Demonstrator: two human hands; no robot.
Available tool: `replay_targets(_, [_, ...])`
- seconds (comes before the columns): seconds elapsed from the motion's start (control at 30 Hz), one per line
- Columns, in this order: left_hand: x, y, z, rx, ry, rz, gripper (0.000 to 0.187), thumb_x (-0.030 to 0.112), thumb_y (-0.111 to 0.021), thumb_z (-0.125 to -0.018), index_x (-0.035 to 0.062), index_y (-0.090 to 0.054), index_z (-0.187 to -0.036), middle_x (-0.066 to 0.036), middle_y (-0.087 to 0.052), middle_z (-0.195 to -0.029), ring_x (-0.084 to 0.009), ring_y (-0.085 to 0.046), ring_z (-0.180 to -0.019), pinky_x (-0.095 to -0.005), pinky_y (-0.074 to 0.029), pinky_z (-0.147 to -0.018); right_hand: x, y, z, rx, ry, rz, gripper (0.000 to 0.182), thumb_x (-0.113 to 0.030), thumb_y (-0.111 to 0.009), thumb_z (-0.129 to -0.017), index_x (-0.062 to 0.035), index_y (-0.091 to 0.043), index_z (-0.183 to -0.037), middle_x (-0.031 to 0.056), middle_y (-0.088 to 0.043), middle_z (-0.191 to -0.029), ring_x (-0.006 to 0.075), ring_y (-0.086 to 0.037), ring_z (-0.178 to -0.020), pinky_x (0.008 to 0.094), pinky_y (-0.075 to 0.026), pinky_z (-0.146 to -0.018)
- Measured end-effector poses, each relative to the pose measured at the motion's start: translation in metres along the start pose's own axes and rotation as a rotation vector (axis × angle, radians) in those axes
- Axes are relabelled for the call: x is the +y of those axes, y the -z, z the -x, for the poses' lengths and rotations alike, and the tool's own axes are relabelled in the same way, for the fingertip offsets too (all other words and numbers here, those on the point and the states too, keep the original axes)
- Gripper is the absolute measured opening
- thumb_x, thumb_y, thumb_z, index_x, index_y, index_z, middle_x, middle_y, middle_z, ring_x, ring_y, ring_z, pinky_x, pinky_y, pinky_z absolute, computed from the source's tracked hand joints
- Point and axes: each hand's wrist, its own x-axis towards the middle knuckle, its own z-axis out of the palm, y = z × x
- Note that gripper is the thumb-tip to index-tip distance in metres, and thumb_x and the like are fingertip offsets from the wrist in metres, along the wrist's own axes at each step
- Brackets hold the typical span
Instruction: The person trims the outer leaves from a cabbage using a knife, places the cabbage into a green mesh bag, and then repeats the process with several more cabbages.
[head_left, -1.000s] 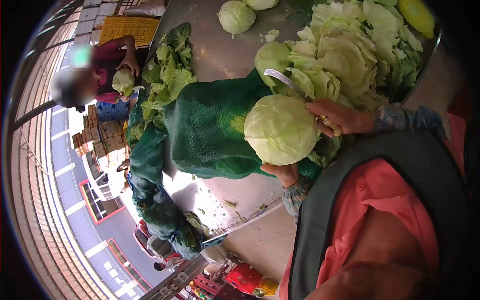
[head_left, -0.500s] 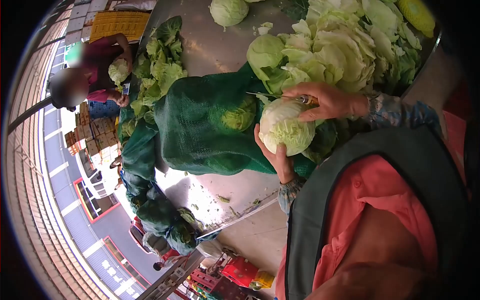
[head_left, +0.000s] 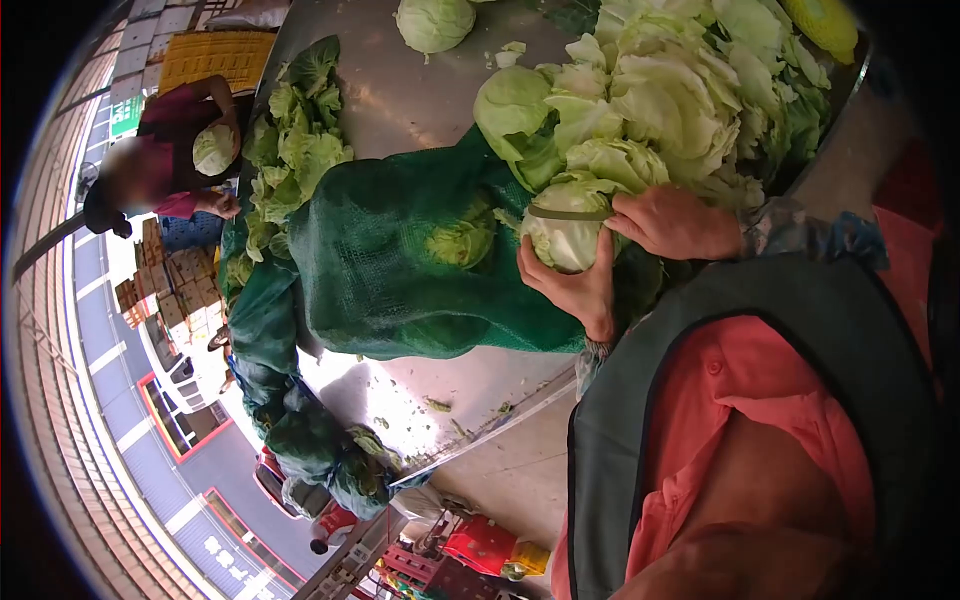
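Observation:
A pale cabbage [head_left: 562, 245] sits beside the opening of a green mesh sack [head_left: 385, 255]. My left hand [head_left: 575, 290] wraps round its lower and right side, fingers spread over the leaves. My right hand [head_left: 675, 222] is closed on a knife [head_left: 570, 214], whose flat blade lies across the upper part of the cabbage. The knife's handle is hidden in my palm. Another cabbage [head_left: 460, 242] shows through the mesh. Right behind my hands rises a heap of loose cabbage leaves [head_left: 675, 95], with a whole cabbage [head_left: 512, 110] at its left edge.
The metal table [head_left: 390, 90] carries another cabbage [head_left: 435, 22] at the far side and leafy trimmings [head_left: 300, 150] to the left. Filled green sacks [head_left: 300, 430] line the table's left edge. Across the table a co-worker [head_left: 175, 150] holds a cabbage. Red crates [head_left: 480, 540] stand below.
The knife blade has come from beyond the cabbage to lie across it. My right hand has moved slightly down and right; my left hand has shifted to the cabbage's lower right. The view has shifted slightly.

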Motion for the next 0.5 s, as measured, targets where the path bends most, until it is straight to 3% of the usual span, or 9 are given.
replay_targets(0.27, [0.004, -0.008, 0.004, 0.045, -0.009, -0.024, 0.100, 0.033, -0.095, -0.061, -0.0031, -0.042, -0.138, -0.022, -0.046, -0.130, -0.0383, -0.047, -0.121, -0.0471, -0.042, -0.102, 0.012, -0.010, -0.013, 0.051, 0.015, 0.048, 0.034, -0.034, -0.056, -0.099, -0.0040, -0.059, -0.083, 0.0182, -0.058, -0.059, 0.0376, -0.061, -0.056, 0.0473, -0.048, -0.052])
replay_targets(0.37, [0.001, -0.009, 0.016, 0.090, -0.005, -0.026, 0.100, 0.031, -0.095, -0.061, -0.0037, -0.041, -0.138, -0.022, -0.046, -0.131, -0.0368, -0.047, -0.123, -0.0464, -0.041, -0.105, 0.060, -0.034, -0.024, 0.138, 0.212, 0.368, 0.021, -0.022, -0.055, -0.098, -0.0036, -0.062, -0.105, 0.0127, -0.062, -0.081, 0.0344, -0.061, -0.065, 0.0450, -0.049, -0.058])
replay_targets(0.43, [-0.013, -0.003, 0.028, 0.122, 0.057, 0.078, 0.101, 0.030, -0.095, -0.062, -0.0043, -0.040, -0.139, -0.021, -0.046, -0.130, -0.0357, -0.048, -0.123, -0.0459, -0.040, -0.106, 0.077, -0.038, -0.030, 0.005, 0.140, 0.199, 0.024, -0.019, -0.054, -0.097, -0.0042, -0.062, -0.114, 0.0115, -0.061, -0.087, 0.0340, -0.062, -0.067, 0.0440, -0.050, -0.060])
replay_targets(0.47, [-0.003, 0.010, 0.027, 0.095, 0.188, 0.178, 0.099, 0.029, -0.094, -0.063, -0.0053, -0.039, -0.138, -0.021, -0.048, -0.129, -0.0335, -0.049, -0.122, -0.0451, -0.039, -0.108, 0.076, -0.035, -0.031, -0.063, 0.102, 0.118, 0.026, -0.018, -0.054, -0.097, -0.0045, -0.061, -0.118, 0.0108, -0.060, -0.091, 0.0338, -0.062, -0.069, 0.0435, -0.050, -0.062])
replay_targets(0.5, [-0.017, 0.021, 0.031, 0.066, 0.179, 0.147, 0.097, 0.027, -0.093, -0.065, -0.0051, -0.038, -0.139, -0.021, -0.048, -0.130, -0.0335, -0.050, -0.122, -0.0446, -0.038, -0.109, 0.074, -0.031, -0.031, -0.079, 0.024, 0.009, 0.026, -0.024, -0.054, -0.099, -0.0018, -0.064, -0.109, 0.0149, -0.062, -0.085, 0.0373, -0.062, -0.070, 0.0460, -0.050, -0.065])
